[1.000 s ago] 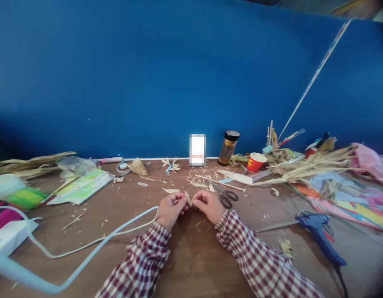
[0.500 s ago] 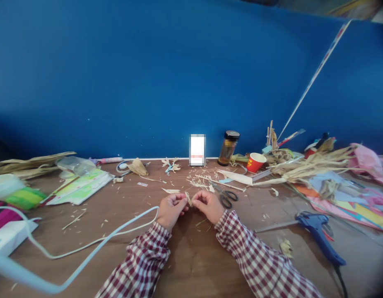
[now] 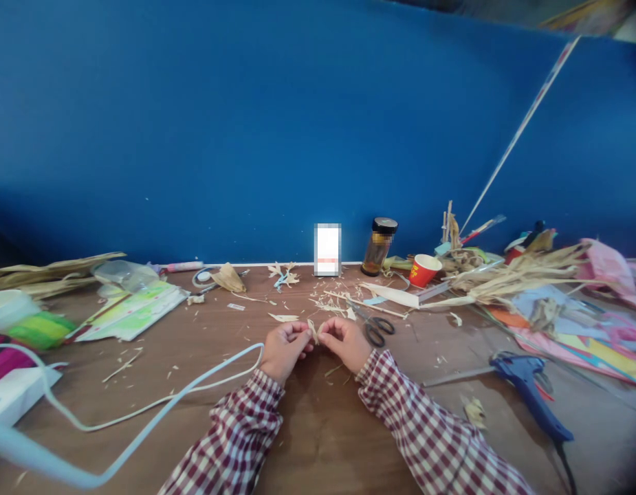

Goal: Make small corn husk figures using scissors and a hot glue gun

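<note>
My left hand and my right hand meet over the middle of the brown table, both in red-and-white checked sleeves. Between their pinched fingertips they hold a small pale piece of dried husk, just above the tabletop. Black-handled scissors lie just right of my right hand. Thin husk shavings are scattered behind the hands.
A blue glue gun lies at the right, its cord running off the front. A white cable loops across the left. A red paper cup, a dark-lidded jar, dried stalks and coloured papers crowd the back right.
</note>
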The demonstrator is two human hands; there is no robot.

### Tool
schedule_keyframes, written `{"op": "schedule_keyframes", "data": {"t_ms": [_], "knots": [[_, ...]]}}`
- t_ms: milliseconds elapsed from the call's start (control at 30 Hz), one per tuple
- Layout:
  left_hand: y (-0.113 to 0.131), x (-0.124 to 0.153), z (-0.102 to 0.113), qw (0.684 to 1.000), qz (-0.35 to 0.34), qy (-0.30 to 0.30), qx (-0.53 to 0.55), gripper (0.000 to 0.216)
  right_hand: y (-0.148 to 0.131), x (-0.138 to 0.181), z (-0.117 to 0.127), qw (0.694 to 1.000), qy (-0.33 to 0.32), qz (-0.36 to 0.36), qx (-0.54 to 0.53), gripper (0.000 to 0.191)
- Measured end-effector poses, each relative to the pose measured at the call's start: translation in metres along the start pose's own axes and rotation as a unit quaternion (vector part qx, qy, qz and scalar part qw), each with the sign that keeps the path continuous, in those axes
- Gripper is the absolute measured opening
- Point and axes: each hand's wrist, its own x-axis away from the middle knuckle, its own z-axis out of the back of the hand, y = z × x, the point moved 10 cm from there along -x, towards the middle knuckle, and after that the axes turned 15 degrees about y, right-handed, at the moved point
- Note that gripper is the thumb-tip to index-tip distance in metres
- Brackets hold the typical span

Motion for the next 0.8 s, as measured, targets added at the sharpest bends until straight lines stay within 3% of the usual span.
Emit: {"op": "schedule_keyframes", "data": {"t_ms": [800], "knots": [[0.0002, 0.0011, 0.0007, 1.000, 0.003, 0.002, 0.003, 0.023, 0.0029, -0.0009, -0.0007, 1.000, 0.011, 0.011, 0.018, 0.014]]}}
